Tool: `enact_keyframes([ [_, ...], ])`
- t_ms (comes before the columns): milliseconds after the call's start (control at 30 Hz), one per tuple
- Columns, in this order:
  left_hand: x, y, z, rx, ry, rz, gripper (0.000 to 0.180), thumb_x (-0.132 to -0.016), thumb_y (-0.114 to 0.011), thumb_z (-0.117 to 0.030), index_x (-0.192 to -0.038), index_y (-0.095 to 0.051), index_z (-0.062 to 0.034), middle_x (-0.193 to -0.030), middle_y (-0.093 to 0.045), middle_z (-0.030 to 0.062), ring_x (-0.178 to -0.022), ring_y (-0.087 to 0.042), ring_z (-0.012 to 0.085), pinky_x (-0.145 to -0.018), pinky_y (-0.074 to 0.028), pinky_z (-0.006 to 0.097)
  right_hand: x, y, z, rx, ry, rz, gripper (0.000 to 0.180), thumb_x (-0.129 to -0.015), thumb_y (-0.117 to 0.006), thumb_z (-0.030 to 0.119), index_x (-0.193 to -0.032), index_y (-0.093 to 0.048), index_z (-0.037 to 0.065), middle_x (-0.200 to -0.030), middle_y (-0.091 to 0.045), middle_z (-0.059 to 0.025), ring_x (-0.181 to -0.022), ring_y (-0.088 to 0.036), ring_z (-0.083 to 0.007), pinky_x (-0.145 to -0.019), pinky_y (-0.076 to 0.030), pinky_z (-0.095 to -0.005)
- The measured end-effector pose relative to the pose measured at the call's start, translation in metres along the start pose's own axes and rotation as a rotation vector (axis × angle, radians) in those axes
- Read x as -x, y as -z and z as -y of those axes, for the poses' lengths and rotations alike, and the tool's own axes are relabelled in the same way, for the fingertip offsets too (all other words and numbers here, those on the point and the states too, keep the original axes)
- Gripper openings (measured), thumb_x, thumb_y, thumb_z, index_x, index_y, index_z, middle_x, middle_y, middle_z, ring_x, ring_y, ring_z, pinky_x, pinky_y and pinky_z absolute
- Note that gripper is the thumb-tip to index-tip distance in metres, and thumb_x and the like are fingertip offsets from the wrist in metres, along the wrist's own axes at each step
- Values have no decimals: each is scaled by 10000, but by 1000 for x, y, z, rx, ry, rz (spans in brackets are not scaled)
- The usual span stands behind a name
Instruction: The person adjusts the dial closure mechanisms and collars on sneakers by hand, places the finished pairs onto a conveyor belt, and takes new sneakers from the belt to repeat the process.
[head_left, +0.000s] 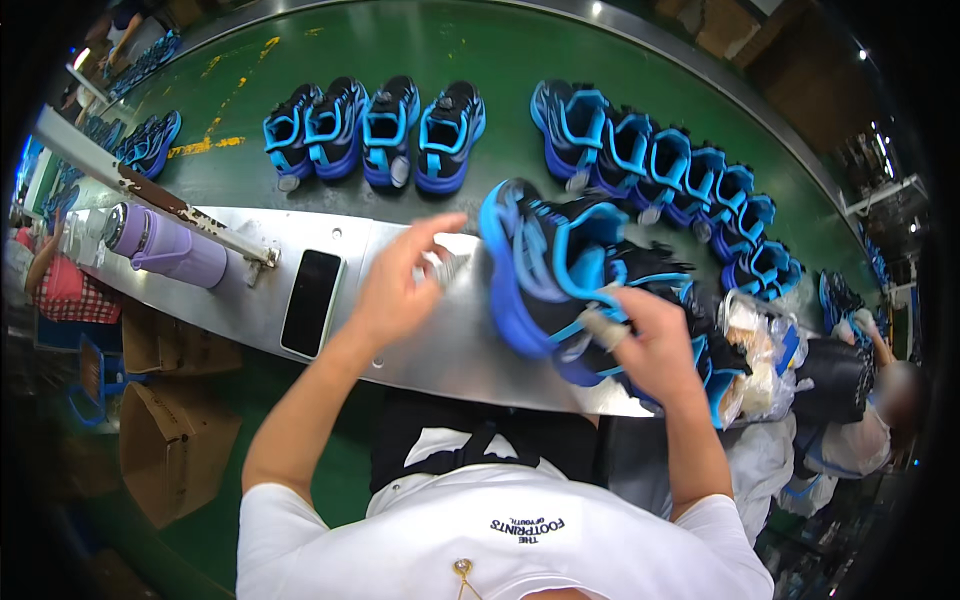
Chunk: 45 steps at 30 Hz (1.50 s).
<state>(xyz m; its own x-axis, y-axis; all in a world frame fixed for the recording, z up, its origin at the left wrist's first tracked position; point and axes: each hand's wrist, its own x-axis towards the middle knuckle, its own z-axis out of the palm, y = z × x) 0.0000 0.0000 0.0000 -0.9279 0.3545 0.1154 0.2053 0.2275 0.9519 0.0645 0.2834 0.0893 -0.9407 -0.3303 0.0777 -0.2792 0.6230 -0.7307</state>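
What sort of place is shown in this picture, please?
Most likely a shoe factory's production line, though I cannot be certain. Matching black-and-blue shoes stand in rows on a long green surface like a conveyor, and another person at the right is next to similar shoes.

The phone lies between the bottle and held shoe.

The white short-sleeved shirt bears black lettering.

Purple bottle, phone, perhaps two cardboard boxes
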Motion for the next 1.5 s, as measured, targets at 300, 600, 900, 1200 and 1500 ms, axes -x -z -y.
enact_keyframes([
  [300,74,-32,-7,-531,53,-101,681,-753,-809,-226,-1340,-515,-46,-1023,-587,127,-826,-572,264,-723,-484,353,58,-72,22,-42,35,206,382,-799,-756,190,-1153,-643,102,-900,-628,-117,-761,-640,-296,-663,-526,-390],
  [600,36,-41,-18,-590,-301,-67,480,-668,-656,99,-1120,-629,-62,-1040,-638,125,-928,-637,332,-788,-528,363,23,-72,-30,281,158,20,631,-634,-740,-60,-1230,-630,117,-1112,-660,-125,-968,-620,-272,-821,-516,-343],
  [900,47,-48,-21,-438,-124,-20,454,-643,-605,139,-1032,-667,-87,-1064,-627,79,-1041,-594,327,-835,-508,379,15,-56,2,9,-293,112,515,-701,-684,-35,-1188,-635,126,-1001,-618,-143,-890,-626,-297,-755,-507,-359],
  [1200,57,-56,-6,-707,-323,36,346,-656,-610,59,-940,-691,-120,-1210,-629,44,-912,-521,271,-799,-446,377,66,-79,-5,416,155,8,375,-736,-654,-9,-1102,-638,68,-1148,-558,-181,-1011,-614,-363,-767,-575,-380],
  [1500,57,-57,-29,-888,-308,95,480,-740,-660,-26,-1208,-647,-129,-1362,-548,73,-932,-539,271,-825,-435,361,67,-101,-5,343,80,-53,482,-845,-661,107,-1293,-538,-23,-1323,-434,-325,-1196,-492,-501,-988,-474,-483],
])
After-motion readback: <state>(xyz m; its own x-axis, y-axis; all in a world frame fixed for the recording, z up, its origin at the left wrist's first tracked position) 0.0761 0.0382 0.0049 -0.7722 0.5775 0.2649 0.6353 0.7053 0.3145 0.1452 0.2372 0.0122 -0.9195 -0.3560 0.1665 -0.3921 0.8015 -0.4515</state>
